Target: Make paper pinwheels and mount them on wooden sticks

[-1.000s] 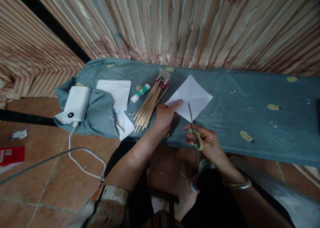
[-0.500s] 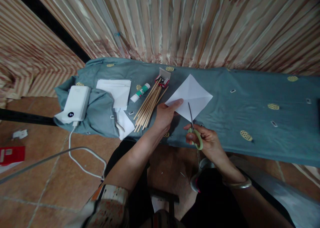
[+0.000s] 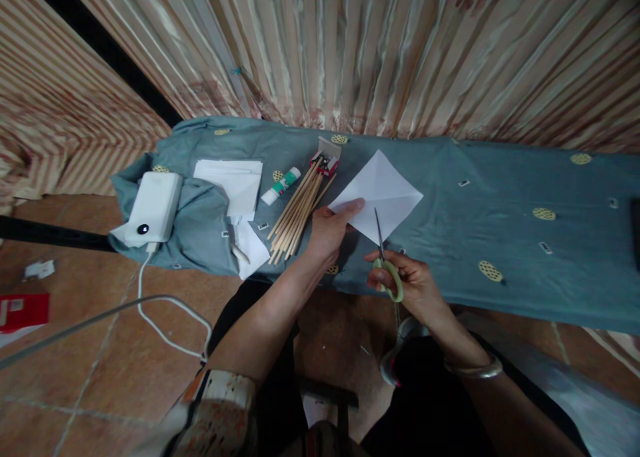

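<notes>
A white square of paper [image 3: 381,178] with crease lines is turned corner-up above the cloth. My left hand [image 3: 334,227] pinches its left side, thumb on top and the other fingers underneath. In my right hand [image 3: 410,280] is a pair of scissors [image 3: 391,277] with pale green handles. Their blades point away from me and lie at the paper's near corner. Whether the lower blade is under the sheet is hard to see. Just left of my left hand lies a bundle of thin wooden sticks [image 3: 299,217], its far ends against a small red and white box [image 3: 327,160].
A green and white glue stick [image 3: 281,185], a stack of white paper [image 3: 235,180] and a folded white piece [image 3: 253,247] lie left of the sticks. At the left end sits a white power bank [image 3: 156,207] with a cable [image 3: 173,297] hanging down. A striped curtain [image 3: 320,50] rises behind the cloth-covered bench [image 3: 500,223].
The paper, scissors and both hands have shifted very slightly left in view. My grip on the paper and on the scissors stays the same.
</notes>
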A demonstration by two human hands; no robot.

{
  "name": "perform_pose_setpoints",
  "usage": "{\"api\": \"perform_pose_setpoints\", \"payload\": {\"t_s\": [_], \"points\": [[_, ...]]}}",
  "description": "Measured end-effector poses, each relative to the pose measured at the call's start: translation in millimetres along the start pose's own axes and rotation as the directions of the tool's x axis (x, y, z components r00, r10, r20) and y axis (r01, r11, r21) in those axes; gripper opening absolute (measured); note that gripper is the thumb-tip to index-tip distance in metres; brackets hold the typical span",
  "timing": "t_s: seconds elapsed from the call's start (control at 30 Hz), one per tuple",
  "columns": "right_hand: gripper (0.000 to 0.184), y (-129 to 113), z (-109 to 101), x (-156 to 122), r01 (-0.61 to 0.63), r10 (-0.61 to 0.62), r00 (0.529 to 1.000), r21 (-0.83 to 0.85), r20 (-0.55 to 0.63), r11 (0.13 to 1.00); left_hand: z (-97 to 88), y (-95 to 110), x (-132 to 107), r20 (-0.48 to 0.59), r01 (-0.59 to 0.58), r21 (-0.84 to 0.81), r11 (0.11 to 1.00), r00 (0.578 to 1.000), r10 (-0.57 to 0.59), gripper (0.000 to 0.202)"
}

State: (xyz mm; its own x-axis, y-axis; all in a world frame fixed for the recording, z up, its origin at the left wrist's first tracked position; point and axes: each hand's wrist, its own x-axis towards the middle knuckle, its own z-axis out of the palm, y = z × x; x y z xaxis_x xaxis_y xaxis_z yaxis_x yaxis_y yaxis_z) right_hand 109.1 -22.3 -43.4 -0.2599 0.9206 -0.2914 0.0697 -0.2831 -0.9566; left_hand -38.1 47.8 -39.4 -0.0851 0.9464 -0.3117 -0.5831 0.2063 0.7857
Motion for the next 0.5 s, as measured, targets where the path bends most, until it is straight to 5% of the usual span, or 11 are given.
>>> {"api": "perform_pose_setpoints", "payload": {"t_s": [0.33, 0.5], "points": [[0.038, 2, -25, -10, -0.004, 0.01, 0.994, -0.055, 0.112, 0.998, -7.2, 24, 12, -0.019, -0.063, -0.023, 0.998, 0.998, 0.063, 0.013], [0.036, 2, -46, -7, 0.063, -0.066, 0.988, -0.026, -0.142, 0.998, -11.2, 23, 10, 0.035, -0.066, 0.058, 0.996, 0.997, 0.064, 0.014]]}}
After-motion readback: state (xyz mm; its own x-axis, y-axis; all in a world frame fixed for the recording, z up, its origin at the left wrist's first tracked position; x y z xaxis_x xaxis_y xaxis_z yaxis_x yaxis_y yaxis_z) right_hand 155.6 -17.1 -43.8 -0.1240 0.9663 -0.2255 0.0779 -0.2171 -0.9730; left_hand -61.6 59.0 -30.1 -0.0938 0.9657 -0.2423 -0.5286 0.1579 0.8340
